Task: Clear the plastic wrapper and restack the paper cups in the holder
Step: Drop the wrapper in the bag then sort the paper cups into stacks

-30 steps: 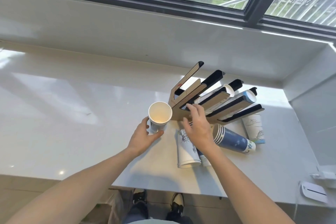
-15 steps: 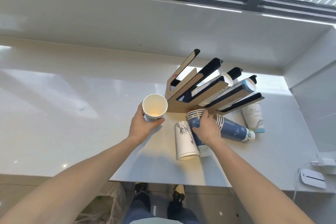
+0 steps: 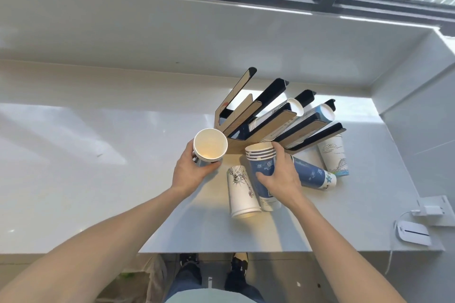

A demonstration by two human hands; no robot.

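A wooden cup holder (image 3: 248, 115) with several slanted black-lined slots stands on the white counter (image 3: 98, 167); two slots hold stacks of cups (image 3: 293, 106). My left hand (image 3: 189, 172) grips a short stack of white cups (image 3: 209, 149), mouths up, just left of the holder's base. My right hand (image 3: 280, 174) is closed around a stack of blue cups (image 3: 262, 167), raised in front of the holder. A white stack with a drawing (image 3: 240, 192) lies on its side beside it. Another blue stack (image 3: 312, 176) lies to the right. No plastic wrapper is in sight.
A white printed cup stack (image 3: 333, 155) rests under the holder's right end. A white device (image 3: 412, 232) with a cable and a wall socket (image 3: 430, 209) sit at the counter's right front corner. A wall (image 3: 418, 118) bounds the right side. The window sill runs behind.
My right hand has lifted the blue stack's mouth up off the counter. My left hand has raised the white cups slightly. The camera has tilted down.
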